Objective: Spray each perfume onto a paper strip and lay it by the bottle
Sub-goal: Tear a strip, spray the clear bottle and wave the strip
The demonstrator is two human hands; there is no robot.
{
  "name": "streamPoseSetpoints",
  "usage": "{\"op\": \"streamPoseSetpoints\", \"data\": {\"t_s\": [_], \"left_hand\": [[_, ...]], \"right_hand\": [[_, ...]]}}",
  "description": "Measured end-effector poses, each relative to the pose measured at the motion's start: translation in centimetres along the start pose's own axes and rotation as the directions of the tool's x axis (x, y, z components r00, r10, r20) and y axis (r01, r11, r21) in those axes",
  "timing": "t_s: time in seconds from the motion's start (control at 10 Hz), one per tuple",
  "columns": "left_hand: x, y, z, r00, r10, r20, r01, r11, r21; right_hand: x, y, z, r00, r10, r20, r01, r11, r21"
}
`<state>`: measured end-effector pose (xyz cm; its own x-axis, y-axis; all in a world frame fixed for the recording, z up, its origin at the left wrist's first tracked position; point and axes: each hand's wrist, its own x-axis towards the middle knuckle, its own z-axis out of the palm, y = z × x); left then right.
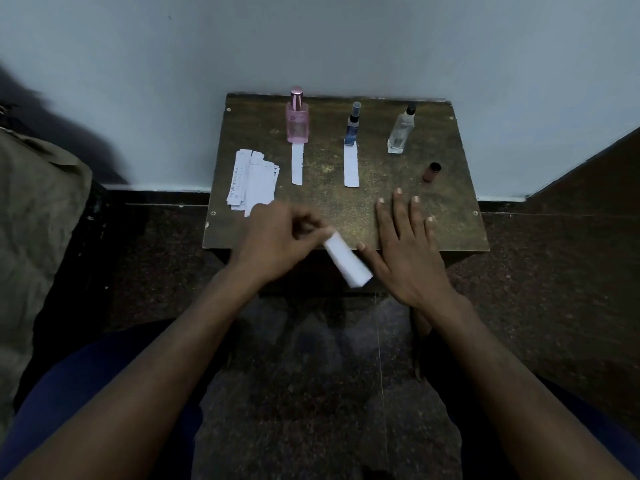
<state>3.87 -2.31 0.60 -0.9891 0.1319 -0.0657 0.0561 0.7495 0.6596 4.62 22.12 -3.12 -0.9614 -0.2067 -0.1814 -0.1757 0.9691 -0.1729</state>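
On my far left I see a crumpled olive-grey cloth (38,209) hanging beside the wall, well apart from the small, worn, brown wooden table (415,202) that stands against the pale wall. On the table's left side lies a loose pile of white paper strips (251,180), some with print on them, fanned and overlapping. Just in front of that pile is my left hand (273,237), fingers curled, pinching one end of a single white paper strip (348,263); the strip slants down and to the right, past the table's near edge, and it is blurred. Behind, near the wall, stands a pink, square glass perfume bottle with a pink metallic cap (297,116), upright, and a white strip (297,164) lies flat in front of it, its far end touching the bottle's base. To the right of that stands a small, slim blue spray bottle with a dark nozzle (352,128), also upright, with another white strip (351,166) laid in front of it, its far end at the base. My right hand (407,244) rests flat on the table near the front edge, palm down, fingers straight and spread wide, holding nothing; its thumb points toward the held strip. Farther back and right is a clear glass bottle with a black sprayer (401,131), uncapped, with no strip by it. A small, brown, cylindrical cap (431,172) lies on its side between that bottle and my right fingertips.
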Motion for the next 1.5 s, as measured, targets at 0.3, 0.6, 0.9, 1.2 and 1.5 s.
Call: {"op": "streamPoseSetpoints", "data": {"t_s": [0.3,0.6,0.9,1.2,1.5], "left_hand": [[0.7,0.1,-0.4,0.998,0.0,0.055,0.014,0.966,-0.256],[0.5,0.8,-1.0,0.998,0.013,0.055,0.028,0.728,-0.685],[0.6,0.8,-1.5,0.998,-0.009,0.068,0.063,0.509,-0.858],[0.3,1.3,-1.4,0.983,0.101,0.156,0.11,0.356,-0.928],[0.8,-0.2,-0.2,0.98,-0.066,-0.189,0.012,0.961,-0.276]], "right_hand": [[0.2,-0.1,-0.1,1.0,0.012,-0.022,-0.011,0.999,0.05],[0.4,0.2,-0.1,0.999,0.001,-0.046,0.004,0.996,0.091],[0.3,0.2,-0.4,0.999,0.005,-0.039,0.0,0.993,0.119],[0.4,0.1,-0.6,0.999,0.011,-0.038,-0.006,0.991,0.132],[0.4,0.1,-0.7,0.999,0.007,-0.036,-0.002,0.99,0.143]]}}
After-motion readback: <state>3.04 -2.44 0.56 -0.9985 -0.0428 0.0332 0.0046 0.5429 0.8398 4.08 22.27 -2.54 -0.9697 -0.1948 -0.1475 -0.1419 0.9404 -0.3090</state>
